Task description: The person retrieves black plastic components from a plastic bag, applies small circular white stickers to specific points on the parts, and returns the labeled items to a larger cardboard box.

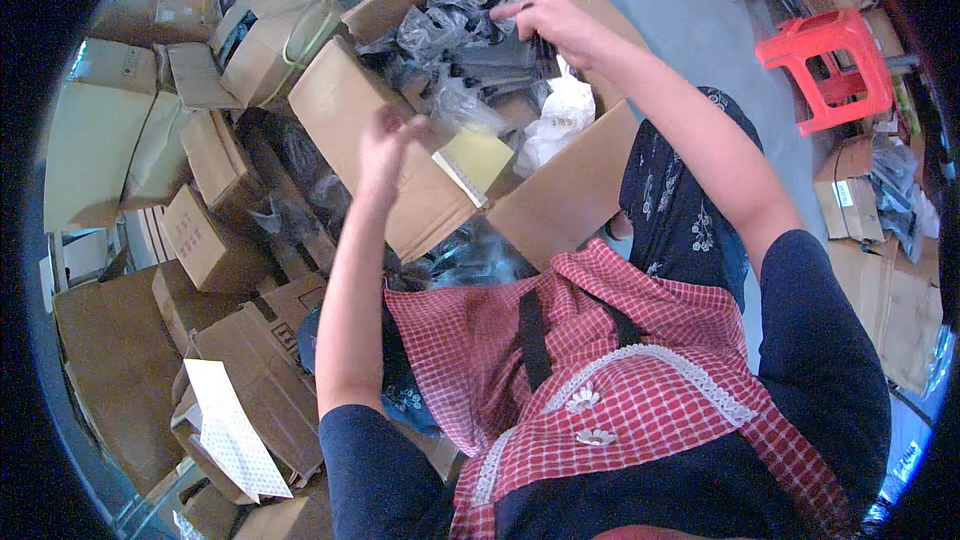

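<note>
Left of center, upper half of frame: left hand (390, 148), motion-blurred, over the left flap of a cardboard box (565, 205). Fingers loosely bent, thumb apart; too smeared to tell whether empty. Just right and slightly lower: yellow card (480, 162) by the box's near edge, long white edge slanting down to the right; nearer to the left hand than to the right.

Upper middle of frame, inside the box: dark items in clear plastic bags (475, 55), heaped roughly up and down the frame, right of the left hand. Lower right in the box: crumpled white bag (562, 118). Above that: right hand (562, 25), fingers parted, pointing left over the heap, clearly the nearer one to the dark items. Can't tell touching from hovering, or gripping from not.

Hidden: box bottom under the heap; undersides of the right fingers. Hard to make out: single items' long axes, under wrinkled plastic. Cut off by the dark rim: cartons (120, 365) at left.
</note>
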The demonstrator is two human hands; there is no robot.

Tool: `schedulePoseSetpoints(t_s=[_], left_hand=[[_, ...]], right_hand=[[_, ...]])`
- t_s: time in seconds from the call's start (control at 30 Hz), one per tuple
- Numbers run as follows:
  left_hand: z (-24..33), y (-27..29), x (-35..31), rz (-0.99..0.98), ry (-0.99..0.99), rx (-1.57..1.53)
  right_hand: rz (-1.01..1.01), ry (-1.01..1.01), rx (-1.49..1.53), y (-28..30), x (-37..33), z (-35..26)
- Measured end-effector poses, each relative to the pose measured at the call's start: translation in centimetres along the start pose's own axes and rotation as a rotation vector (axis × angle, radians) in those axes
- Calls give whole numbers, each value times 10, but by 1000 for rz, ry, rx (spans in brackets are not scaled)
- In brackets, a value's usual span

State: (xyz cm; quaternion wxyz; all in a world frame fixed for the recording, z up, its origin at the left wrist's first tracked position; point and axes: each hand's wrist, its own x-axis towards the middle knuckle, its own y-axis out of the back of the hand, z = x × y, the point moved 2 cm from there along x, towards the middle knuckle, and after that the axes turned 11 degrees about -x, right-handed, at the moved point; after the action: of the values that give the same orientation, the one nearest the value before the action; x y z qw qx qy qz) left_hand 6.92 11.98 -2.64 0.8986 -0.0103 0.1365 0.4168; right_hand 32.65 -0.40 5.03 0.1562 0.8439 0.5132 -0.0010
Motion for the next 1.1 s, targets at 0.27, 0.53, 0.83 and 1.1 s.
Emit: schedulePoseSetpoints(t_s=[0.27,0.53,0.83,1.1], left_hand=[[32,-52,-39,-423,-52,-697],[54,-52,-43,-116,168,-849],[42,-31,-25,46,229,-1006],[32,-43,-20,-138,417,-1106]], right_hand=[[-429,-260,919,-63,-19,42],[-613,-652,1006,-113,-71,22],[-413,-128,216,-65,-28,0],[-339,-157,116,-76,-46,10]])
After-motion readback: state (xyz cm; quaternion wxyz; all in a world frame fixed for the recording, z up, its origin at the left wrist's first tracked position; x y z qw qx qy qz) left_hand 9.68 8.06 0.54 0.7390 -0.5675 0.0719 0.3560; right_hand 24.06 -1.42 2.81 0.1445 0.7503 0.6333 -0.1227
